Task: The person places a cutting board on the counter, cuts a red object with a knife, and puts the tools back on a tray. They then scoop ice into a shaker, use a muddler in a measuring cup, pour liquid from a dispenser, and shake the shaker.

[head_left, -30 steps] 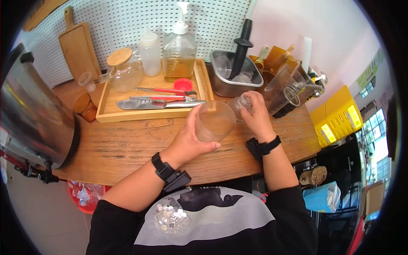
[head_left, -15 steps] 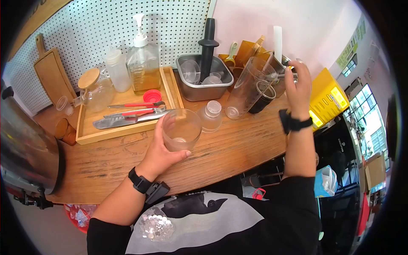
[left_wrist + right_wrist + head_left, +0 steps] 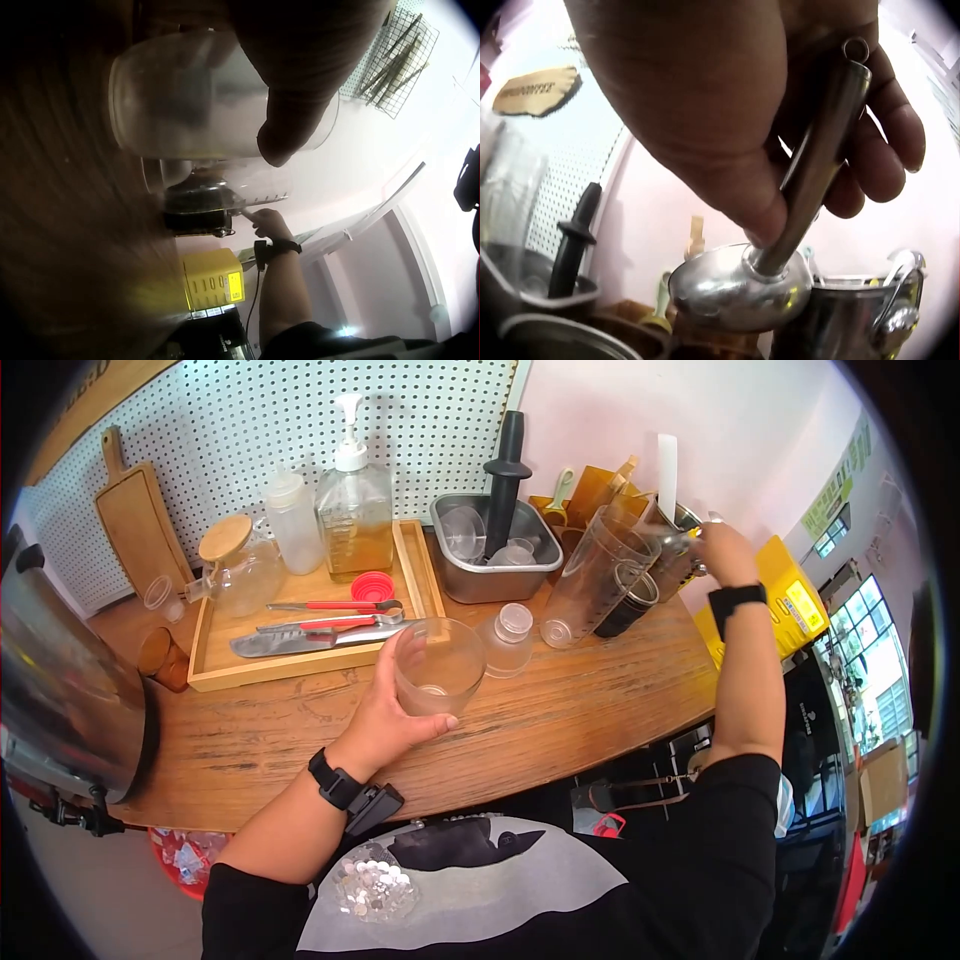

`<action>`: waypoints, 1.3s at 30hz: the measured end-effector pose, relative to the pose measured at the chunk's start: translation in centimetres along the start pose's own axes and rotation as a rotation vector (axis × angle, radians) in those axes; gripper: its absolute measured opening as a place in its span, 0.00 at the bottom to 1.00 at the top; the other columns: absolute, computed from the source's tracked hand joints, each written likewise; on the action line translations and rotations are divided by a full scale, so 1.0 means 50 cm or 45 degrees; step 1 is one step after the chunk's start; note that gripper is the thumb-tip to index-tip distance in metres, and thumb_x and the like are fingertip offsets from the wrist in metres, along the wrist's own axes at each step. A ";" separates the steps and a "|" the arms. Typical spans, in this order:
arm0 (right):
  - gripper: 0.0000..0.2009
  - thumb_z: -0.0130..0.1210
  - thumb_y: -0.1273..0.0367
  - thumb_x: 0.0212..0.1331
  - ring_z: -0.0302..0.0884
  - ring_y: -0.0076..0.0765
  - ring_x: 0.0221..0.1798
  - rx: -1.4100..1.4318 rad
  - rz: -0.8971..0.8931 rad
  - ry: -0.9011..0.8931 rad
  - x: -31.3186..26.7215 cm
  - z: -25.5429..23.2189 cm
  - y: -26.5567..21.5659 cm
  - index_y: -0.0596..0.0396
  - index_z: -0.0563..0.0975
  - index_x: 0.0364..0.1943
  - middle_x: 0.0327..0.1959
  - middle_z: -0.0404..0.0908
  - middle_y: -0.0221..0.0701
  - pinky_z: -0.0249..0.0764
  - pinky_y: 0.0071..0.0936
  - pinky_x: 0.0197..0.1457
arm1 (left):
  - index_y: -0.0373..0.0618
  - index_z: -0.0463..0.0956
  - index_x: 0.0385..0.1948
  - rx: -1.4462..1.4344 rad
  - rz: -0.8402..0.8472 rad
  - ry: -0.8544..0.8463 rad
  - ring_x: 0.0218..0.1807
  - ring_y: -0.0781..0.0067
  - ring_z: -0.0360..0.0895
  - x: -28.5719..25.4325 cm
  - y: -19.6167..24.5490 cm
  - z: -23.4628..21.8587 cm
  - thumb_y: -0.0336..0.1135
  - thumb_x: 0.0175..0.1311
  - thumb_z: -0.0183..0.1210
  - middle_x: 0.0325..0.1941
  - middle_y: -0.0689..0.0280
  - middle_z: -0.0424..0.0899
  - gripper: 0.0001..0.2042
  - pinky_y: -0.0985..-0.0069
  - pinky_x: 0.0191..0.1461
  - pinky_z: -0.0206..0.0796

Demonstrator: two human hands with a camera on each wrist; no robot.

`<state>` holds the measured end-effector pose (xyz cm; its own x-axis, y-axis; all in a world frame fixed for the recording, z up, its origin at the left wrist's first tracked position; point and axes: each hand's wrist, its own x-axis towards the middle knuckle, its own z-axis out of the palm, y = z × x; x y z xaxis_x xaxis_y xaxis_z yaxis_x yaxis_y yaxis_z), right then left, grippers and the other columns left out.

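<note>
The cup [image 3: 445, 675] was in the left hand [image 3: 392, 728], over the front of the wooden table [image 3: 560, 710] and just beside the tray [image 3: 265, 675]; whether its base touched the wood could not be told. The hand was clamped on the cup's side, fingers curled round the far wall and thumb laid along the near one. The right hand [image 3: 732, 555], well apart from the left, pinched the steel tool [image 3: 765, 285] by its handle, fingers bent behind it, near the rim of a metal pot [image 3: 817, 322]. The cup was clear, smooth and round-mouthed. The tool was polished, with a rounded, shallow head, a cylindrical handle and a wire ring at its end. The table showed a coarse, streaky grain.
</note>
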<state>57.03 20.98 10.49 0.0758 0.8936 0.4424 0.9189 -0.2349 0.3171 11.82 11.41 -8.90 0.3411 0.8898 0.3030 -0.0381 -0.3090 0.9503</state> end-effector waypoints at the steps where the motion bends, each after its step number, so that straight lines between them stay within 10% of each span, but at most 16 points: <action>1: 0.12 0.55 0.63 0.54 0.77 0.56 0.42 0.064 0.043 0.067 -0.022 -0.041 0.008 0.58 0.78 0.33 0.35 0.80 0.49 0.72 0.46 0.45 | 0.44 0.41 0.69 -0.002 -0.004 0.007 0.70 0.56 0.55 0.000 -0.001 0.001 0.33 0.40 0.74 0.69 0.52 0.57 0.54 0.63 0.71 0.50; 3: 0.13 0.55 0.61 0.55 0.77 0.57 0.41 0.196 0.114 0.196 -0.053 -0.096 0.043 0.58 0.78 0.34 0.33 0.80 0.49 0.72 0.45 0.43 | 0.44 0.42 0.69 0.003 0.008 0.006 0.70 0.57 0.55 0.000 -0.004 0.001 0.33 0.40 0.74 0.68 0.51 0.58 0.54 0.64 0.71 0.50; 7: 0.10 0.56 0.64 0.60 0.68 0.19 0.24 0.916 0.233 0.137 -0.124 -0.221 0.022 0.57 0.77 0.36 0.22 0.73 0.26 0.65 0.17 0.26 | 0.42 0.42 0.69 0.017 -0.005 0.004 0.70 0.57 0.55 -0.003 0.002 0.005 0.33 0.40 0.74 0.67 0.51 0.59 0.53 0.66 0.72 0.49; 13: 0.10 0.57 0.66 0.57 0.72 0.29 0.26 0.697 -0.326 0.216 -0.186 -0.336 -0.170 0.60 0.76 0.34 0.22 0.74 0.31 0.68 0.24 0.30 | 0.43 0.41 0.69 0.018 0.004 -0.019 0.70 0.55 0.55 -0.003 -0.002 0.006 0.35 0.39 0.75 0.68 0.50 0.57 0.55 0.62 0.71 0.48; 17: 0.10 0.55 0.66 0.54 0.74 0.56 0.35 0.346 -0.632 0.144 -0.171 -0.288 -0.298 0.61 0.76 0.30 0.29 0.77 0.46 0.71 0.43 0.40 | 0.40 0.44 0.68 0.092 0.066 0.065 0.69 0.58 0.59 -0.005 0.004 0.006 0.35 0.41 0.74 0.65 0.50 0.63 0.52 0.68 0.70 0.53; 29: 0.10 0.58 0.66 0.57 0.76 0.46 0.35 1.149 -0.269 0.161 -0.232 -0.085 -0.380 0.60 0.74 0.34 0.30 0.76 0.40 0.71 0.36 0.38 | 0.42 0.43 0.68 0.171 0.061 0.174 0.68 0.59 0.59 0.003 0.011 -0.006 0.34 0.41 0.73 0.66 0.51 0.62 0.52 0.68 0.70 0.53; 39: 0.13 0.61 0.75 0.45 0.72 0.40 0.33 0.397 -1.066 0.563 -0.227 -0.308 -0.288 0.56 0.74 0.37 0.31 0.74 0.33 0.68 0.33 0.38 | 0.42 0.44 0.68 0.161 0.079 0.177 0.69 0.59 0.59 0.008 0.001 -0.009 0.34 0.41 0.73 0.65 0.53 0.62 0.52 0.67 0.70 0.52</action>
<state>36.98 8.31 13.81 -0.7359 0.4877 0.4697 0.6757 0.5733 0.4634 11.55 11.90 -8.68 0.2082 0.9028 0.3764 0.0666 -0.3970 0.9154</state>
